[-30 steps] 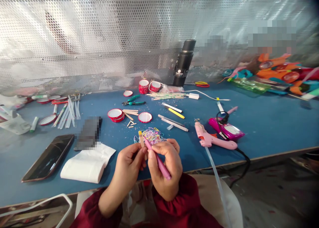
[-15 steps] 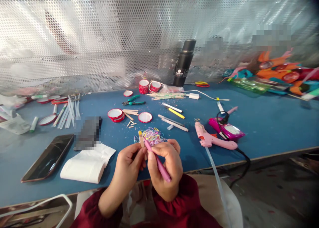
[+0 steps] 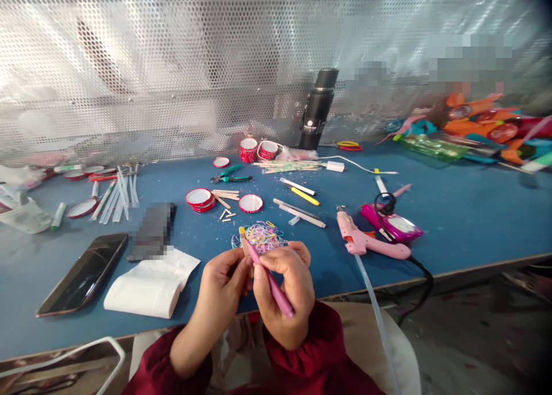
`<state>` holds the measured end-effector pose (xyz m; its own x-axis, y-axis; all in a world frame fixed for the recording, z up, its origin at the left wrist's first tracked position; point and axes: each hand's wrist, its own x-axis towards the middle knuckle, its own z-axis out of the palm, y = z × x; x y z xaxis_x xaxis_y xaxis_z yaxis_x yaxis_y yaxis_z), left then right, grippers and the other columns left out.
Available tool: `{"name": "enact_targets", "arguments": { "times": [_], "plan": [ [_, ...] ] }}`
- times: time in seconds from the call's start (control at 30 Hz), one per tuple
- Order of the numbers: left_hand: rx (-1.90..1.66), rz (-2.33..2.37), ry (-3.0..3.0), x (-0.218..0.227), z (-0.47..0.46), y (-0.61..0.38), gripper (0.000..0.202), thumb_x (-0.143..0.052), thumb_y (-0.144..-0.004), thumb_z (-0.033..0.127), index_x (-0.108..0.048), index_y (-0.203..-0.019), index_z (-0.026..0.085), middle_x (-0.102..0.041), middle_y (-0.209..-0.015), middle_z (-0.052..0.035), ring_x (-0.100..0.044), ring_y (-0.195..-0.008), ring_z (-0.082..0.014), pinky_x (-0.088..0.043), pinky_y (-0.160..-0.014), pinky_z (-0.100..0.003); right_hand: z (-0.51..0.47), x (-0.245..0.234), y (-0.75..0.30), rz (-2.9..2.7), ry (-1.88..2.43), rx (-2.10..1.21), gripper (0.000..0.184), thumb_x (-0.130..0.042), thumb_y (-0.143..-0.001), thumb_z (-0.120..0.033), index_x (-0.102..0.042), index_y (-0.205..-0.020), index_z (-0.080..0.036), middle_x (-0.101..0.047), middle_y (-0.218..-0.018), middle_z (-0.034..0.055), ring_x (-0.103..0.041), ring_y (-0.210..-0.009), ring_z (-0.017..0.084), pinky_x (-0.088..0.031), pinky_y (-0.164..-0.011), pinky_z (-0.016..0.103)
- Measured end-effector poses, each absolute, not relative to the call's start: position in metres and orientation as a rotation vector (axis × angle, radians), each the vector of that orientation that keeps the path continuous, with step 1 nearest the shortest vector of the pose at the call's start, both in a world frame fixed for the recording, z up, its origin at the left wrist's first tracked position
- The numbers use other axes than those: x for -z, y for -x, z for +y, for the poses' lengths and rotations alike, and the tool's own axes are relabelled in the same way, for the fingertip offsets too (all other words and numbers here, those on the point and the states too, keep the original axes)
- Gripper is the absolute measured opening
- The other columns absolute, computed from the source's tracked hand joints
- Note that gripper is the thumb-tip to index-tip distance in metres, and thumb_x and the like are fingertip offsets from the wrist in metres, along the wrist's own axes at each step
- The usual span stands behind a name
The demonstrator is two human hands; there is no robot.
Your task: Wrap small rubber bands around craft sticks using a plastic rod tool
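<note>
Near the table's front edge, my left hand (image 3: pixel 228 274) pinches a flat wooden craft stick (image 3: pixel 245 241) whose upper end is yellow. My right hand (image 3: pixel 287 288) is closed around a pink marker pen (image 3: pixel 276 288), its tip against or very near the stick; contact is hard to make out. Just beyond both hands lies a tangled heap of thin pastel strands or bands (image 3: pixel 265 235). The lower part of the stick is hidden by my fingers.
A pink glue gun (image 3: pixel 357 240) lies to the right, its long glue stick hanging over the edge. Left are a phone (image 3: pixel 84 274) and a tissue roll (image 3: pixel 149 286). Farther back are red-rimmed lids (image 3: pixel 199 197), pliers (image 3: pixel 233 178), pens (image 3: pixel 302 215) and a black flask (image 3: pixel 318 110).
My right hand and the pink marker have shifted very slightly left, with the tip a little farther up along the stick. My left hand stays almost still.
</note>
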<state>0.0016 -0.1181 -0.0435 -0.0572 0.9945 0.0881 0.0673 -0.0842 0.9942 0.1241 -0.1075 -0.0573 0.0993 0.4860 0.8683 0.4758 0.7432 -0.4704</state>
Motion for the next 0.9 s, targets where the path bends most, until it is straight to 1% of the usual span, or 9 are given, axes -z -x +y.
{"name": "enact_targets", "arguments": {
  "times": [0.1,0.27,0.43,0.6,0.77,0.9],
  "plan": [
    [-1.301,1.273,-1.293,0.0429,-0.1183,-0.0022,0.037,-0.067,-0.091,0.050,-0.071,-0.077,0.017,-0.056,-0.057,0.0013,-0.046,-0.053,-0.0124,-0.042,-0.052,-0.023,-0.1082,0.0567,-0.1243,-1.561,0.805,-0.023,0.014,-0.064,-0.093,-0.010,-0.062,-0.096,-0.023,-0.072,-0.081,-0.0037,-0.071,-0.078,0.016,-0.044,-0.100,0.044],
    [-1.294,1.266,-1.283,0.0438,-0.1183,-0.0018,0.037,-0.068,-0.091,0.049,-0.068,-0.072,0.017,-0.054,-0.056,0.0020,-0.048,-0.052,-0.0125,-0.043,-0.053,-0.023,-0.1077,0.0577,-0.1243,-1.518,0.818,-0.011,0.014,-0.063,-0.093,-0.009,-0.062,-0.097,-0.023,-0.071,-0.082,-0.0032,-0.071,-0.078,0.015,-0.044,-0.100,0.043],
    [-1.291,1.270,-1.301,0.0432,-0.1187,-0.0010,0.034,-0.067,-0.092,0.047,-0.071,-0.078,0.016,-0.057,-0.059,0.0013,-0.046,-0.053,-0.0122,-0.043,-0.053,-0.023,-0.1077,0.0563,-0.1247,-1.571,0.800,-0.029,0.014,-0.063,-0.093,-0.010,-0.062,-0.097,-0.023,-0.072,-0.082,-0.0033,-0.071,-0.078,0.016,-0.044,-0.099,0.043],
    [-1.282,1.276,-1.303,0.0431,-0.1179,-0.0012,0.039,-0.066,-0.092,0.050,-0.065,-0.069,0.017,-0.054,-0.056,0.0018,-0.047,-0.052,-0.0121,-0.042,-0.052,-0.022,-0.1075,0.0564,-0.1244,-1.513,0.837,0.013,0.013,-0.063,-0.093,-0.010,-0.062,-0.097,-0.023,-0.072,-0.081,-0.0031,-0.071,-0.077,0.016,-0.046,-0.099,0.043],
    [-1.304,1.270,-1.296,0.0441,-0.1177,-0.0017,0.035,-0.068,-0.091,0.049,-0.070,-0.076,0.017,-0.056,-0.057,0.0016,-0.046,-0.051,-0.0119,-0.041,-0.051,-0.022,-0.1078,0.0568,-0.1239,-1.547,0.810,-0.010,0.014,-0.063,-0.093,-0.010,-0.061,-0.096,-0.023,-0.071,-0.080,-0.0036,-0.071,-0.077,0.016,-0.045,-0.099,0.043],
    [-1.298,1.262,-1.277,0.0445,-0.1179,-0.0017,0.038,-0.068,-0.091,0.050,-0.067,-0.071,0.017,-0.055,-0.057,0.0017,-0.048,-0.052,-0.0121,-0.041,-0.051,-0.022,-0.1076,0.0573,-0.1241,-1.515,0.824,-0.002,0.013,-0.063,-0.094,-0.010,-0.061,-0.098,-0.023,-0.072,-0.082,-0.0028,-0.070,-0.078,0.015,-0.045,-0.099,0.043]
  ]
}}
